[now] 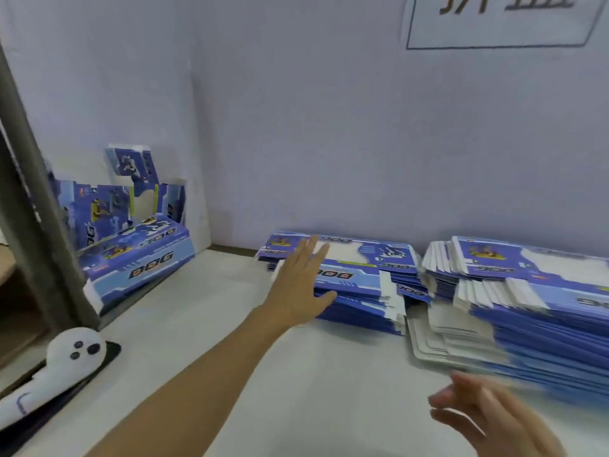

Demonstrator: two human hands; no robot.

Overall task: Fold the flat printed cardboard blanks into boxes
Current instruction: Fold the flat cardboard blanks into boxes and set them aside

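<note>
white table (214, 324), blue blanks (359, 275) (stacked flat)

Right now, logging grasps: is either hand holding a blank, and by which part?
Nothing is held. The left hand reaches open over the middle stack of blanks; the right hand hovers open, blurred.

We see a plain wall (329, 127) behind the table (230, 324), pale with a bluish-lavender cast under even, soft light. It meets a second wall on the left in a vertical corner. High on the right hangs a white sign (501, 21) with a thin dark border and large dark characters — cut off by the frame's top edge. The table is white and smooth, running back to the wall. At far left a dark grey post (36, 209) slants upward, and beyond it we make out brownish surfaces — too blurred to identify.
</note>
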